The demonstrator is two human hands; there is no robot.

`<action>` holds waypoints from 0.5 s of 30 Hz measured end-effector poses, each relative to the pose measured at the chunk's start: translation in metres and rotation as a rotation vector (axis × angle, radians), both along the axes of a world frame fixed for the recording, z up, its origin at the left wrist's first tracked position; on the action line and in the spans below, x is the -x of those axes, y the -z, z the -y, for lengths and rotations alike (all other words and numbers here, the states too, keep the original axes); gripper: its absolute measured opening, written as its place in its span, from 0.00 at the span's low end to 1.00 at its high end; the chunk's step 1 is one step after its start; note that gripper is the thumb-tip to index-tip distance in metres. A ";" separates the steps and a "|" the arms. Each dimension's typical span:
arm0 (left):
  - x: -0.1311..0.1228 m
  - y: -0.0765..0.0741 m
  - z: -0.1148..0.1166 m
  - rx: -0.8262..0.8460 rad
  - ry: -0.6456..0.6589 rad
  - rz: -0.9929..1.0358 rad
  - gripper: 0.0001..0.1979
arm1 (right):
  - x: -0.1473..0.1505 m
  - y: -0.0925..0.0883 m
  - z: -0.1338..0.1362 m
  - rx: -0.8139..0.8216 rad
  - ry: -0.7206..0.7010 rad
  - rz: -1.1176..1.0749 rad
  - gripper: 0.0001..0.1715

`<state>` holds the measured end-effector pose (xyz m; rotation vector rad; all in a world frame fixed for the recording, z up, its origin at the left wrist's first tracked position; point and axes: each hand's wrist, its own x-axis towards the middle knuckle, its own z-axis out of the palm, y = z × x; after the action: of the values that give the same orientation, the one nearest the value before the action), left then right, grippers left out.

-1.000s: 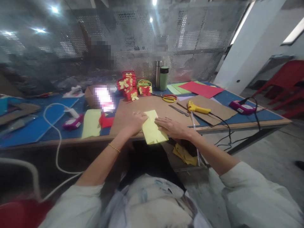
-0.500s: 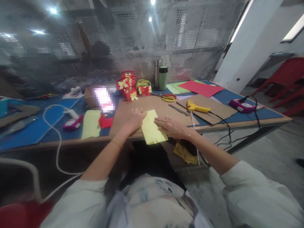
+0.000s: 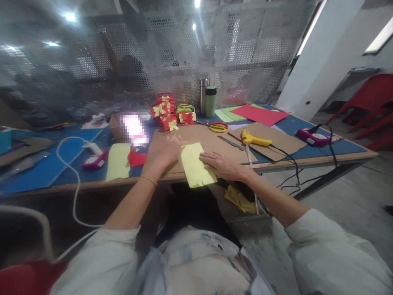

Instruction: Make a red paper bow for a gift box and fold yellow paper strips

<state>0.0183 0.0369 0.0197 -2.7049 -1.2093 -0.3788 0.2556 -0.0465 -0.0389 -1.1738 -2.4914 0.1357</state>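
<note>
A folded piece of yellow paper (image 3: 196, 169) lies at the front edge of the table, its near end hanging past the edge. My right hand (image 3: 221, 164) rests flat on the paper's right side, fingers stretched out towards the left. Just off the paper's upper left corner is my left hand (image 3: 168, 149), its fingers curled; whether anything is inside them is hidden. Both hands are over a brown cardboard sheet (image 3: 199, 134). To the left are a red folded paper piece (image 3: 137, 158) and another yellow paper sheet (image 3: 118, 162).
Red-and-yellow paper baskets (image 3: 164, 110) stand at the back, beside a green tumbler (image 3: 210, 101). Scissors (image 3: 218, 127), a dark blade (image 3: 231, 142) and a yellow glue gun (image 3: 256, 139) lie to the right. A lit phone (image 3: 134, 129) stands left, near a purple socket box (image 3: 94, 159).
My left hand has moved up and left, off the yellow paper's left edge. My right hand and the paper stay nearly in place.
</note>
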 end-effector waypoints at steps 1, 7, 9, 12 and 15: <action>-0.002 -0.001 0.000 -0.008 -0.023 -0.022 0.18 | 0.000 0.000 0.000 0.002 0.002 0.002 0.28; -0.010 0.008 0.002 -0.012 -0.022 -0.166 0.20 | 0.002 -0.002 0.002 0.036 0.023 0.016 0.29; -0.008 0.011 0.003 -0.041 -0.005 -0.178 0.20 | 0.002 -0.003 0.003 0.042 0.021 0.019 0.29; -0.002 0.012 0.004 -0.062 0.052 -0.163 0.17 | 0.003 -0.004 0.003 0.052 0.023 0.013 0.29; 0.006 0.013 0.006 -0.064 0.078 -0.160 0.15 | 0.002 -0.004 0.003 0.050 0.019 0.002 0.29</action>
<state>0.0123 0.0308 0.0068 -2.6749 -1.0342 -0.2019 0.2532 -0.0493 -0.0346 -1.2176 -2.4917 0.1926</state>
